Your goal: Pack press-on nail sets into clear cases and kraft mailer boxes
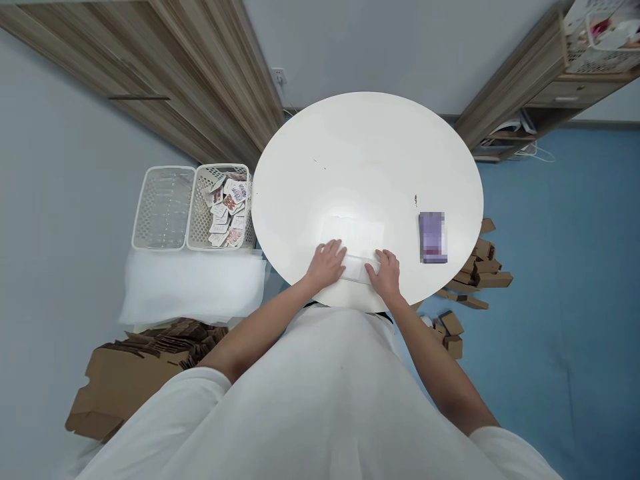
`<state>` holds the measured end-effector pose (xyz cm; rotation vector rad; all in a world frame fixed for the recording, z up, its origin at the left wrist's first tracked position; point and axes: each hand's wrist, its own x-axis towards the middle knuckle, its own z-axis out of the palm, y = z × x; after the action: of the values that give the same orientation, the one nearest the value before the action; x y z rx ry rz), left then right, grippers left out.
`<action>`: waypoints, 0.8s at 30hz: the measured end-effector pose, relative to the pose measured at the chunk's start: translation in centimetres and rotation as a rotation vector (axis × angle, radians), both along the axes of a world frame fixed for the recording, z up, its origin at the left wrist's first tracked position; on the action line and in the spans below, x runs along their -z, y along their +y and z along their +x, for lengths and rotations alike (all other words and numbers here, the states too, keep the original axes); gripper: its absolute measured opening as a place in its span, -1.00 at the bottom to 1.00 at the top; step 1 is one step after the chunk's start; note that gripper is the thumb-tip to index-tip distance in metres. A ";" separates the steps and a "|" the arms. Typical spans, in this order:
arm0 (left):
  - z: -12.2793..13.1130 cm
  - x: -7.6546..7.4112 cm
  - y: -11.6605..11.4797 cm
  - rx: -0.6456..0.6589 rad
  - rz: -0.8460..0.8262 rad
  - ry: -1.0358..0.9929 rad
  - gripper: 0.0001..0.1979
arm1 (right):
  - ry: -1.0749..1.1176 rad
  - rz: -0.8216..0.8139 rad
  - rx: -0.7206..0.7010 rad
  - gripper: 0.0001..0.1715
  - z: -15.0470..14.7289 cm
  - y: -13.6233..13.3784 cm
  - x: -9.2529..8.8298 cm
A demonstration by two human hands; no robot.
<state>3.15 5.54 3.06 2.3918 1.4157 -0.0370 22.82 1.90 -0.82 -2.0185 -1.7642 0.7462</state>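
A white, thin, translucent sheet (356, 248) lies on the round white table (367, 153) near its front edge. My left hand (327, 262) rests flat on the sheet's left end, fingers spread. My right hand (385, 272) presses on its right end, fingers curled down over the edge. Between my hands the near strip of the sheet looks folded over. A small purple packet (433, 237) lies on the table to the right of my right hand, apart from it.
Two white baskets stand left of the table: one empty (163, 208), one with several small sachets (226, 208). White foam sheets (193, 287) lie below them. Flat brown cartons (135, 373) are piled at lower left, small brown boxes (477, 270) on the blue floor at right.
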 end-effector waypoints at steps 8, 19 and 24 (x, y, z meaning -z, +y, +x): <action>1.2 2.6 -1.9 0.215 -0.007 0.003 -0.35 | 0.530 -0.276 0.434 -0.18 -0.3 -2.0 1.1; 1.2 2.6 -2.1 0.222 0.066 0.042 -0.43 | 0.357 -0.227 0.301 -0.47 -1.5 -1.1 -0.4; 0.2 2.5 -3.6 0.198 0.060 0.045 -0.43 | 0.476 -0.215 0.252 -0.39 -2.7 -2.4 -1.2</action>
<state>3.32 1.94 0.53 2.5875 1.2097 -0.1004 20.15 -0.49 0.34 -1.9320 -1.1813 1.2483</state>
